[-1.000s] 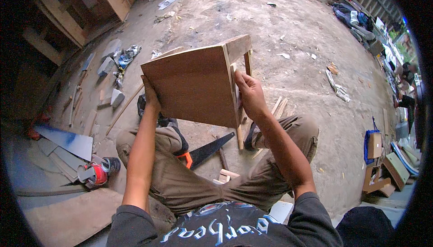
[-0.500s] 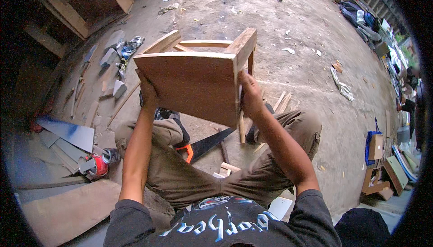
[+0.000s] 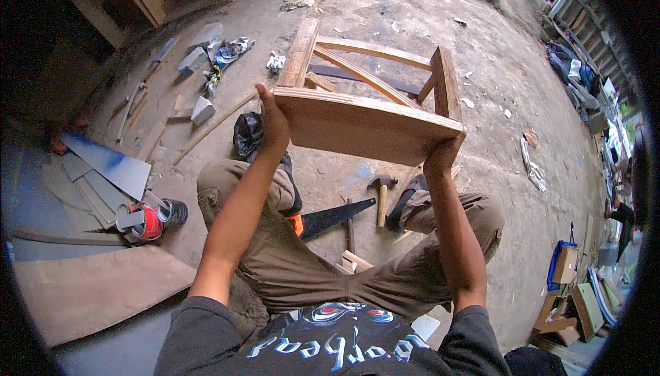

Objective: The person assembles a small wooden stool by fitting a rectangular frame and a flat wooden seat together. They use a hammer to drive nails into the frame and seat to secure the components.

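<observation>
A small wooden stool (image 3: pixel 364 127) is held up in front of me, tilted so that its flat plywood top faces me. Its legs and crosspieces, one of them diagonal, point away. My left hand (image 3: pixel 274 123) grips the left edge of the top, thumb up at the corner. My right hand (image 3: pixel 443 155) holds the right corner from below, its fingers partly hidden by the board. Below the stool, between my legs, lie a handsaw (image 3: pixel 338 218) with an orange handle and a hammer (image 3: pixel 382 198) with a wooden handle.
Small wood offcuts (image 3: pixel 355 260) lie between my legs. To the left are paint cans (image 3: pixel 144 222), sheet pieces (image 3: pixel 106 166), a large board (image 3: pixel 103 293) and concrete blocks (image 3: pixel 192 61). A black plastic bag (image 3: pixel 248 133) sits by my left foot. Boards and boxes (image 3: pixel 584 300) stand at the right.
The stool has turned and shifted right, its top tipped flatter and its legs showing more. My right hand has moved under the right corner. The hammer has come into view.
</observation>
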`<state>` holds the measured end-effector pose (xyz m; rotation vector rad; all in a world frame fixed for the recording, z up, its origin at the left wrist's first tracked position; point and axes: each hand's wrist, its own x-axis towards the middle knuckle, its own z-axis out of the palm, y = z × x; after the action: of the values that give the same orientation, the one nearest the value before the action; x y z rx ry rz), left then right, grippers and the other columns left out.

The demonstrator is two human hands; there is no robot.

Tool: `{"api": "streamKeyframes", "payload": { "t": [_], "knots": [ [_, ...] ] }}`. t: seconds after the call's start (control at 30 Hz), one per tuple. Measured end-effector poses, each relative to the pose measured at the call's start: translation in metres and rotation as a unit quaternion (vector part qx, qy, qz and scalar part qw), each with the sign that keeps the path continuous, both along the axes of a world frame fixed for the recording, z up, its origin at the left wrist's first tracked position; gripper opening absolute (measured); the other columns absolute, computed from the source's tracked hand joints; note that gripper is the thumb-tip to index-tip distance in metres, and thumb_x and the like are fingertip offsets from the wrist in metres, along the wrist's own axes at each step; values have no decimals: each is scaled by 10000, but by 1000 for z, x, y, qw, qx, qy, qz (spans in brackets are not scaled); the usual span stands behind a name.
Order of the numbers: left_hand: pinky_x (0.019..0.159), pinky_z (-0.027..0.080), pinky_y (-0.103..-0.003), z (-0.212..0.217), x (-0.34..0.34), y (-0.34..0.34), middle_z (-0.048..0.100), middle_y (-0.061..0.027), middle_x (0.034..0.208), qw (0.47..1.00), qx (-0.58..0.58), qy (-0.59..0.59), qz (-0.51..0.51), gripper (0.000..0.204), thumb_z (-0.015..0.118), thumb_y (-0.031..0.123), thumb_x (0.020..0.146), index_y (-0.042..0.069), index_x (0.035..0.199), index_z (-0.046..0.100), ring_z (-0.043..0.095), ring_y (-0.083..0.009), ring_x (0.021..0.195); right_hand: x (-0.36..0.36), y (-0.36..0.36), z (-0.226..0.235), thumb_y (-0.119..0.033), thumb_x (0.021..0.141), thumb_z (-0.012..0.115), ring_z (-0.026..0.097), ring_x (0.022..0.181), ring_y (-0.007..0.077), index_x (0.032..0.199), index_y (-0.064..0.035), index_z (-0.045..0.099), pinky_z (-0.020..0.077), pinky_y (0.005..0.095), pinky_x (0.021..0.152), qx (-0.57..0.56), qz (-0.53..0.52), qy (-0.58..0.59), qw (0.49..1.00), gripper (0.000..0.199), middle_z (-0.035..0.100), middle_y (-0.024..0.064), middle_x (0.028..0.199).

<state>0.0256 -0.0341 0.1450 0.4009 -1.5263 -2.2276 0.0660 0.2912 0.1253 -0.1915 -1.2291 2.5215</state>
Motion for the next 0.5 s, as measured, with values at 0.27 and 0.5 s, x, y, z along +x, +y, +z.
{"api": "streamKeyframes", "payload": {
  "t": [0.27, 0.5],
  "knots": [
    [1014, 374, -355, -28, -8, -14, 567, -199, 1262, 997, 37, 29, 58, 865, 358, 679, 942, -91, 1310, 495, 535, -270, 1150, 2, -14, -25, -727, 918, 320, 548, 1149, 317, 1350, 47, 404, 397, 442, 1021, 48, 29, -112, 992, 890, 574, 205, 1227],
    [662, 472, -276, -19, 3, -53, 592, -65, 713, 987, -92, 88, -93, 742, 317, 684, 943, 14, 848, 622, 579, -157, 690, 2, 1, -23, -641, 886, 530, 635, 952, 288, 1269, 31, 473, 507, 437, 878, 79, 188, -162, 965, 776, 616, 184, 1074]
  ]
}}
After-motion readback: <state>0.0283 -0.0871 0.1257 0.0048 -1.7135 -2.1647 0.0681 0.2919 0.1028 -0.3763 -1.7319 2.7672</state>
